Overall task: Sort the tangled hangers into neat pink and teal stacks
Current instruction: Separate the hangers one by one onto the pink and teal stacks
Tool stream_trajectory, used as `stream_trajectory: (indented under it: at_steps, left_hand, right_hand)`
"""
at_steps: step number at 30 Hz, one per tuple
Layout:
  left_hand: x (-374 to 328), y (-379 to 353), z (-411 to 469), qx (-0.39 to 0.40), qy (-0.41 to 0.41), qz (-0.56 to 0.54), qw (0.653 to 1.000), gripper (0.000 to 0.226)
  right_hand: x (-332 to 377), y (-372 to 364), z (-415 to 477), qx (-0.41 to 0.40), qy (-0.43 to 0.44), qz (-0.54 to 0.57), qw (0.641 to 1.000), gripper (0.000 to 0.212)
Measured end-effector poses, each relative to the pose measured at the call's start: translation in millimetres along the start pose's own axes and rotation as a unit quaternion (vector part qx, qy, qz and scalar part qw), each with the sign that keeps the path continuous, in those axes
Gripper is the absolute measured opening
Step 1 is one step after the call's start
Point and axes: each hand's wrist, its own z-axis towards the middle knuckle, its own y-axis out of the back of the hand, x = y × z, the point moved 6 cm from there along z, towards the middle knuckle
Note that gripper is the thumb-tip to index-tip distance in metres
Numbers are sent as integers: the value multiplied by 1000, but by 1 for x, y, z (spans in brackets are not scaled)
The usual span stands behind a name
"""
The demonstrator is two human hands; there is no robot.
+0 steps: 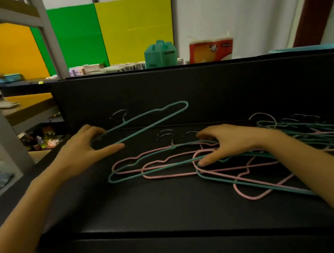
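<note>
Head view, looking down on a black table (pixel 168 206). Barely begun, by the look of it: no finished stack of either colour anywhere in sight.

Gripped at one end in the left hand (pixel 88 148), with fingers curled over the wire and thumb stretched beneath: a single teal hanger (pixel 125 122). Clear of the rest and angled away beyond that hand, hook toward the back panel (pixel 199 88). Possibly the start of the teal stack; too soon to say.

Spread over the tangle (pixel 172 146) between the two hands: the right hand (pixel 227 141), fingertips and thumb touching crossed pink and teal wires. Impossible to tell whether pinching any of them or merely pressing down.

Under and just ahead of that palm, several pink and teal hangers overlapping, with hooks bunched near the fingertips. Out past the right wrist, a second heap (pixel 306 133) of mixed colours, running off the edge of view.

Left to do, on this evidence: nearly everything, from freeing each hanger to splitting pink from teal and squaring up two piles. Likely snag: hooks and notched shoulders catching on neighbours during lifting.
</note>
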Motion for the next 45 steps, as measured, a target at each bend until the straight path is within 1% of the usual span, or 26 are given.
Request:
stream_trajectory:
  at_steps: [2,5,7,9,11,14,15,19,22,25,29,33,37,39,45]
  left_hand:
    - [0,10,0,-6,-14,-1,1000,107]
    - [6,15,-1,8,-17,3,1000,114]
    - [14,14,-2,18,-16,17,1000,116]
    - [20,13,-4,24,-19,21,999,116]
    - [23,15,-4,15,-16,11,1000,110]
    - [23,21,-6,-12,-20,4,1000,89]
    - [22,23,-7,-19,-28,5,999,85]
    - [7,25,-7,-24,-59,7,998,87]
    - [-14,21,-5,-17,-76,-4,997,91]
    - [-47,11,-2,4,-117,-22,993,99]
    - [-107,-9,-1,17,-165,-36,985,93]
    - [-174,-42,-6,48,-211,-50,975,92]
    - [-249,-76,-21,62,-252,-60,964,93]
    - [-288,-92,-31,72,-268,-72,958,96]
    - [-397,-142,-64,102,-309,-99,940,94]
  right_hand:
    - [10,-6,4,-8,7,-23,1000,93]
    - [21,-11,9,-18,8,-47,999,87]
    - [26,-11,11,-26,4,-33,999,85]
    - [32,-9,12,-52,2,-24,998,87]
    - [40,-5,12,-93,1,-48,994,90]
    - [55,4,9,-147,-6,-95,984,91]
    - [58,8,5,-159,-11,-101,982,91]
    - [55,22,-19,-187,-45,-96,977,93]
    - [41,32,-51,-195,-86,-79,974,93]
    - [18,40,-92,-222,-128,-75,964,95]
    - [-21,41,-155,-246,-188,-60,949,102]
    - [-69,37,-230,-267,-244,-35,932,111]
    - [-115,29,-310,-270,-309,-33,911,105]
    - [-136,27,-350,-274,-337,-31,900,106]
    - [-201,23,-458,-298,-385,-23,873,106]
